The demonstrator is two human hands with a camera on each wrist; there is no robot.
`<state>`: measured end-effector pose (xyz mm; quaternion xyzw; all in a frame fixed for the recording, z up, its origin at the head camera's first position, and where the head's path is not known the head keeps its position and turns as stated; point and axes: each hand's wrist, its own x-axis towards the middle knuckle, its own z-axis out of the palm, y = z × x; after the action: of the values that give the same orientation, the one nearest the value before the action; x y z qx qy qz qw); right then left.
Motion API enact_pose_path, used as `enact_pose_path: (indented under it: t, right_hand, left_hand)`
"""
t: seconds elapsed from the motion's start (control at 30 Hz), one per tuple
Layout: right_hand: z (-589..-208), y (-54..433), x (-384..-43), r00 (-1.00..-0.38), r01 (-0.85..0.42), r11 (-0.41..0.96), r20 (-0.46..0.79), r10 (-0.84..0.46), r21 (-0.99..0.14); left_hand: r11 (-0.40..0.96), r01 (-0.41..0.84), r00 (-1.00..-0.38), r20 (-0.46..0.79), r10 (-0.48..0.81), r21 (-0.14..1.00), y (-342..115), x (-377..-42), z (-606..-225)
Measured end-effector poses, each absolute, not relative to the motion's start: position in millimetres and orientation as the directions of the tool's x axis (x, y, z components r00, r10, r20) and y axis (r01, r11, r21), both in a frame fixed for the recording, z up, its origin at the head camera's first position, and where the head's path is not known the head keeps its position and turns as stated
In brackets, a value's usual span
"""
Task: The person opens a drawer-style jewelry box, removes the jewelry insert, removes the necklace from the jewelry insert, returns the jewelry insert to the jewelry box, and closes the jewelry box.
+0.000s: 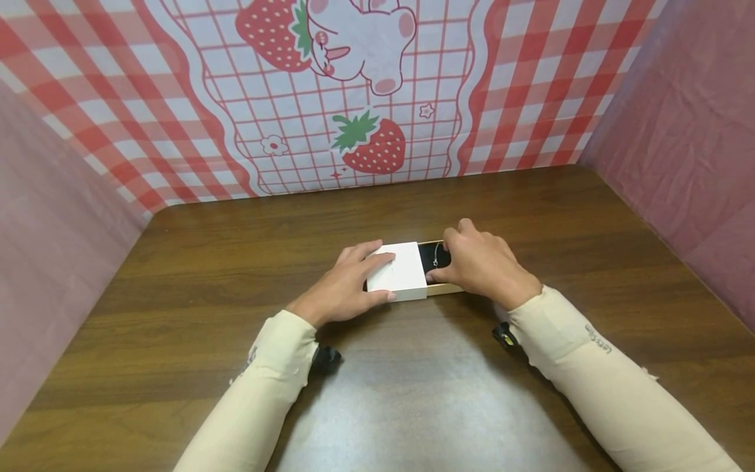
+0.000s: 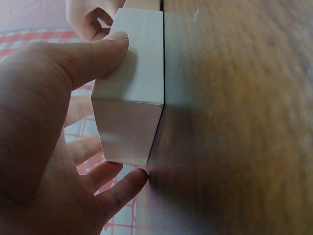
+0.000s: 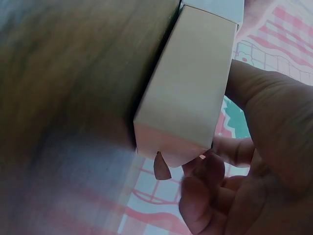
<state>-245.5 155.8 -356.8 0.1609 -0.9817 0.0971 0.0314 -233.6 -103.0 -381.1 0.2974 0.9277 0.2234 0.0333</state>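
Observation:
A white box sleeve (image 1: 404, 272) lies on the table, with a tan drawer (image 3: 188, 78) partly out of its right end. Inside the drawer, a thin silver chain (image 1: 436, 254) rests on black lining. My left hand (image 1: 345, 285) holds the sleeve, thumb along the near side and the other fingers over its top and far side. At the drawer, my right hand (image 1: 486, 265) has its thumb over the near wall and curled fingers by the far side and outer end, gripping it. A small brown pull tab (image 3: 162, 167) sticks out from the drawer's end.
The brown wooden table (image 1: 236, 262) runs back to a red-and-white checked cloth (image 1: 519, 85) with strawberry prints. Pink fabric (image 1: 678, 131) hangs at both sides. Dark wrist-worn devices (image 1: 326, 360) sit below both cuffs.

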Motion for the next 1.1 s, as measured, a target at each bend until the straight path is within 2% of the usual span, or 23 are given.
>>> enact_pose_path:
  t: [0.5,0.77,1.1]
  right_hand:
    - [-358,160,-251,-0.928,-0.372,0.904,0.117,-0.355,-0.212]
    - [-357,167,-253,-0.927,-0.375,0.885,0.119,-0.356,-0.274]
    - [-361,174,-259,-0.936,-0.347,0.801,0.127,-0.328,-0.487]
  left_hand:
    - [0.721,0.545,-0.818,0.080,0.570,0.428,-103,-234,-381]
    - [0.725,0.539,-0.821,0.074,0.567,0.428,-103,-234,-380]
    - [0.721,0.545,-0.818,0.083,0.569,0.428,-103,-233,-380]
